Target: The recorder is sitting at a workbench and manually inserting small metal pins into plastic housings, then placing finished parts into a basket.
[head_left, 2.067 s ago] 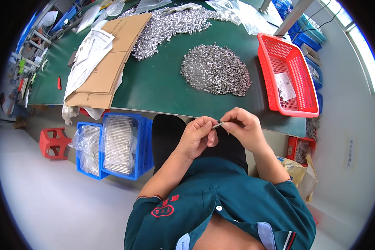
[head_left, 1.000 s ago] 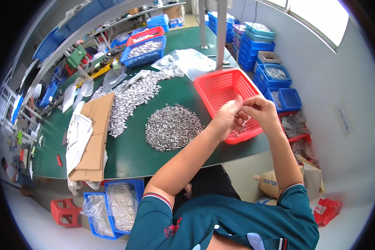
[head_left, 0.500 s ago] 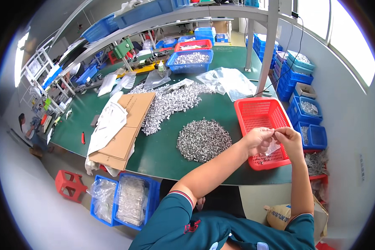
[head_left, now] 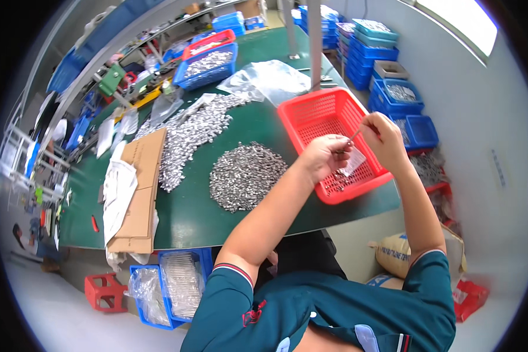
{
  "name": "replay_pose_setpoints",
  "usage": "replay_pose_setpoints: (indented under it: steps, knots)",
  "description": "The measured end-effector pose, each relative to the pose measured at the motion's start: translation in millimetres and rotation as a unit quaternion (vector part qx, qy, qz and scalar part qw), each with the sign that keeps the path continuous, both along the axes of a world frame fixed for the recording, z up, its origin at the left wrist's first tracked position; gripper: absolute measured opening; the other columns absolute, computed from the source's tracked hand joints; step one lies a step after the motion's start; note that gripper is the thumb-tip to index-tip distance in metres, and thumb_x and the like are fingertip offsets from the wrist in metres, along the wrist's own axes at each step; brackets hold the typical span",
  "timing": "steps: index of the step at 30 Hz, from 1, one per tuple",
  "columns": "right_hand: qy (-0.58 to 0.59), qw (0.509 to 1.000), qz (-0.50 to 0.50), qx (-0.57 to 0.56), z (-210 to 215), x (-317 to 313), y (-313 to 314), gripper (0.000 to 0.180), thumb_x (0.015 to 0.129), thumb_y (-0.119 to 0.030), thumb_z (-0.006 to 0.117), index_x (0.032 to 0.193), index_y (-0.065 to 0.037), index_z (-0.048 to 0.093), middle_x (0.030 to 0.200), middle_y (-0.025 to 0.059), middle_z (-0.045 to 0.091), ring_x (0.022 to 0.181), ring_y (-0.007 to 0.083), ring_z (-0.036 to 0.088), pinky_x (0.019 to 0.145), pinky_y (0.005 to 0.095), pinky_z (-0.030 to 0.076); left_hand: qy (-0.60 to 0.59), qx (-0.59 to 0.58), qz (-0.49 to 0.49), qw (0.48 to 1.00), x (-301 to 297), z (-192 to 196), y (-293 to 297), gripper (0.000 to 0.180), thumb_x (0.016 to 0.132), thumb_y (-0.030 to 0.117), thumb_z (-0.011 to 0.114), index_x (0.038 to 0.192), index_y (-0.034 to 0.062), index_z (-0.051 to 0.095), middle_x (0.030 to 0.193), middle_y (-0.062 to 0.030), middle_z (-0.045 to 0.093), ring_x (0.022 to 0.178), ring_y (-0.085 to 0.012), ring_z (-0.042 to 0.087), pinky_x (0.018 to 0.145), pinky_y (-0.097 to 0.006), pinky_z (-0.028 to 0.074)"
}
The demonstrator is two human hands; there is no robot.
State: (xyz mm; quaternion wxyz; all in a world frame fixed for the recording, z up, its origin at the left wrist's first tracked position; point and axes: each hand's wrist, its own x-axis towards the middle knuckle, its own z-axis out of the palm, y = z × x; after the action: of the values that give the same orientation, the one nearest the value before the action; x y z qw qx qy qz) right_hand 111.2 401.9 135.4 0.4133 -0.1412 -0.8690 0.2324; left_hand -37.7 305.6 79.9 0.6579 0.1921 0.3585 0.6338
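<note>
Thin rod (head_left: 356, 134): one, pinched in fingertips of right hand (head_left: 383, 138), slanting down toward left hand (head_left: 322, 156), above red basket (head_left: 347, 194) at right edge of tabletop (head_left: 258, 124). Left fingers: curled; grip on rod unclear. In basket: small parts (head_left: 335, 183), white slip (head_left: 354, 162). Near tabletop's front edge: round metal heap (head_left: 245, 176); leftward, cardboard (head_left: 139, 196).

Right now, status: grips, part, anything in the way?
Right grip: pinching thin piece. Left grip: curled near its lower end, contact unclear. White slip, small metal pieces in red basket behind. No obstruction visible.
</note>
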Motion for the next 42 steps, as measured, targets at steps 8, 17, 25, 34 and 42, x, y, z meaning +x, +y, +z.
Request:
replay_pose_setpoints:
  steps: [8,17,25,34,42]
  knots:
    - [-0.018,0.999,-0.030,-0.029,2.0,14.2,2.2,0.007,0.078,0.000,0.060,0.081,0.001,0.054,0.075,0.0132,0.057,0.069,0.0242,0.058,0.064,0.0300,0.047,0.198,0.055,0.017,0.978,11.2,-9.0,3.9,0.021,0.078,-0.005,0.053,0.096,-0.0039,0.063,0.092,-0.0087,0.064,0.083,-0.0147,0.059,0.077,-0.026,0.048]
    - [-0.021,0.997,0.000,-0.069,3.4,7.6,-18.3,0.008,0.082,-0.004,0.060,0.085,0.001,0.055,0.075,0.0075,0.057,0.068,0.0116,0.053,0.061,0.0248,0.045,0.283,0.110,0.042,0.952,15.9,27.9,-31.8,0.022,0.088,0.013,0.061,0.104,-0.0021,0.062,0.092,-0.0062,0.066,0.083,-0.0102,0.061,0.074,-0.024,0.048]
    - [0.042,0.981,0.123,-0.142,4.0,-28.1,-104.7,0.006,0.087,0.000,0.055,0.092,0.002,0.058,0.079,0.0029,0.056,0.070,0.0070,0.053,0.060,0.0199,0.044,0.350,0.059,0.156,0.922,-3.0,43.0,-132.1,0.012,0.090,0.009,0.055,0.095,-0.0010,0.060,0.078,-0.0062,0.064,0.065,-0.0088,0.056,0.061,-0.021,0.045]
    - [-0.058,0.977,0.167,-0.116,-97.0,-60.5,-175.1,0.016,0.078,-0.004,0.063,0.094,-0.004,0.062,0.089,0.0118,0.060,0.077,0.0315,0.062,0.066,0.0368,0.051,0.253,-0.046,0.367,0.894,-10.8,-37.9,-265.4,0.012,0.094,0.013,0.051,0.095,0.0031,0.056,0.072,-0.0041,0.058,0.058,-0.0075,0.050,0.053,-0.019,0.040]
    - [-0.138,0.985,0.097,-0.026,-119.2,-78.5,-191.5,0.019,0.075,-0.007,0.067,0.094,-0.009,0.064,0.085,0.0080,0.058,0.074,0.0284,0.061,0.063,0.0377,0.051,0.201,-0.070,0.373,0.903,16.1,-71.9,-298.0,0.013,0.093,0.014,0.053,0.096,0.0035,0.059,0.073,-0.0033,0.060,0.061,-0.0065,0.051,0.056,-0.018,0.041]
